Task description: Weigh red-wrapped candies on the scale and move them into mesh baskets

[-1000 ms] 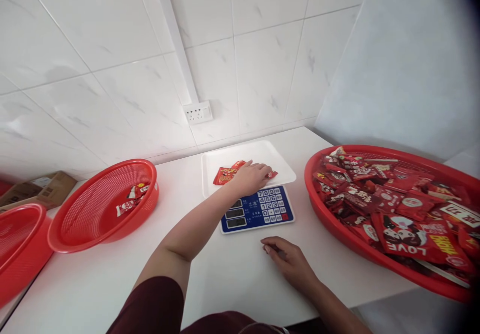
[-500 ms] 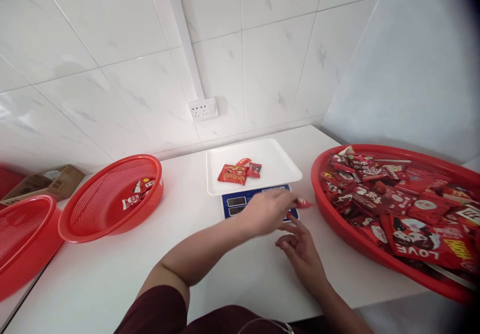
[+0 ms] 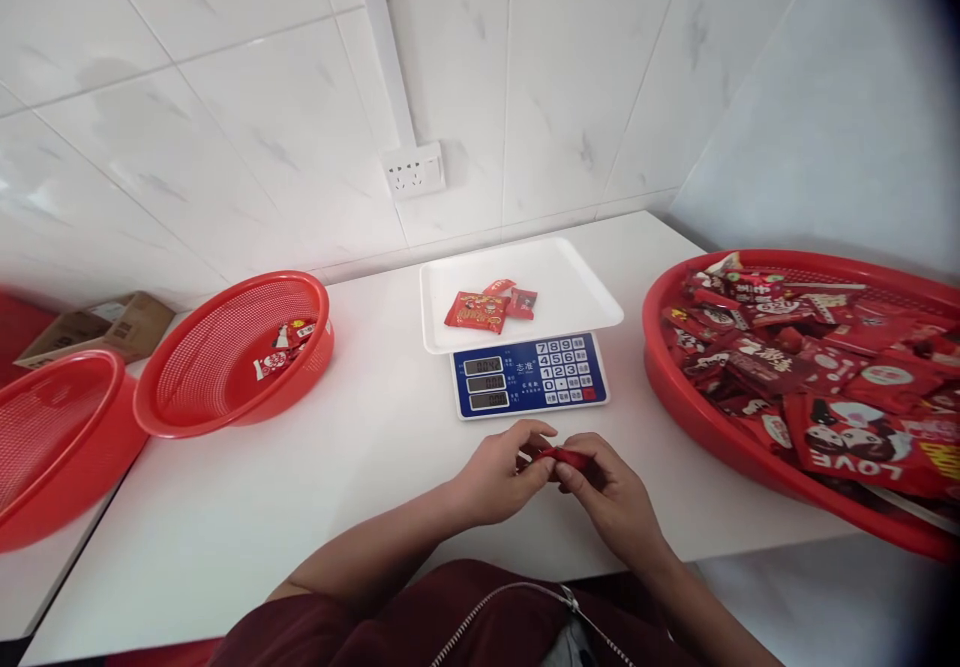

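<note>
My left hand (image 3: 504, 474) and my right hand (image 3: 611, 492) meet in front of the scale, both closed on a small red candy packet (image 3: 564, 456). Fingers cover much of the packet, so its print is hidden. Just beyond them stands a blue-fronted digital scale (image 3: 531, 377) with number keys and lit-grey displays. On its white tray (image 3: 577, 287) lie a larger red snack packet (image 3: 477, 311) and a small dark-red packet (image 3: 523, 303), with another red packet (image 3: 499, 287) partly behind them.
A wide red basket (image 3: 667, 387) heaped with red-wrapped sweets stands at the right. To the left, one red basket (image 3: 202, 367) holds a few packets, and a second red basket (image 3: 60, 447) is cut off by the frame. Behind is a cardboard box (image 3: 101, 327); a socket (image 3: 414, 170) is on the wall.
My left hand has drawn back from over the scale's keys toward me, bringing a red packet with it. Both hands are now together on the packet. The view has tipped downward.
</note>
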A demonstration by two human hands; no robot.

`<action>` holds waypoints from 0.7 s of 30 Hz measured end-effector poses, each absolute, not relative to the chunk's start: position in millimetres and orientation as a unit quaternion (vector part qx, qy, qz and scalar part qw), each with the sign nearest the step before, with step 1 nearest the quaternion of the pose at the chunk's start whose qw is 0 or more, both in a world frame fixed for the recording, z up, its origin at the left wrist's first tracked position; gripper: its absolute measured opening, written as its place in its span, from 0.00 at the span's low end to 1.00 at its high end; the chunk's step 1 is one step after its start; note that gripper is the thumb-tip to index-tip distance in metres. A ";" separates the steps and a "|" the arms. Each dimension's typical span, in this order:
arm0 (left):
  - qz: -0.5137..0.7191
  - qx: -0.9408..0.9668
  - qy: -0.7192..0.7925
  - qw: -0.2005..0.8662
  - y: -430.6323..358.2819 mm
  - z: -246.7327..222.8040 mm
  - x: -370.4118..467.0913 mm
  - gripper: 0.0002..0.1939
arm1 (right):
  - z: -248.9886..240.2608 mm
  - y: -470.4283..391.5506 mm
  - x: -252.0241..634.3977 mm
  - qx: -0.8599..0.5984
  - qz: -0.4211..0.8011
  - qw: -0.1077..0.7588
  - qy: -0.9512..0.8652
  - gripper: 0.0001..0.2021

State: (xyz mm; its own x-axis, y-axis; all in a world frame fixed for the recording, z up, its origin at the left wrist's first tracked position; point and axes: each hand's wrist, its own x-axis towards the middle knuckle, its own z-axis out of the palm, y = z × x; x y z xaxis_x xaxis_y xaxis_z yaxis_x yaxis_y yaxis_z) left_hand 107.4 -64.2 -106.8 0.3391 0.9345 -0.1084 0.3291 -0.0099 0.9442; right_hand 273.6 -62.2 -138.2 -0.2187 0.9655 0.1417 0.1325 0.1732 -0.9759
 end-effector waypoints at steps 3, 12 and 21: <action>0.302 0.609 0.486 0.549 -67.4 -103.6 105.0 0.14 | -135.7 -65.0 270.0 -0.434 0.467 0.448 -0.627 0.15; 0.295 0.581 0.476 0.591 -77.8 -103.0 97.3 0.18 | -130.7 -70.6 260.2 -0.491 0.484 0.403 -0.602 0.15; 0.293 0.495 0.419 0.702 -75.4 -129.9 99.9 0.29 | -84.1 -49.1 294.8 -0.535 0.311 0.331 -0.713 0.14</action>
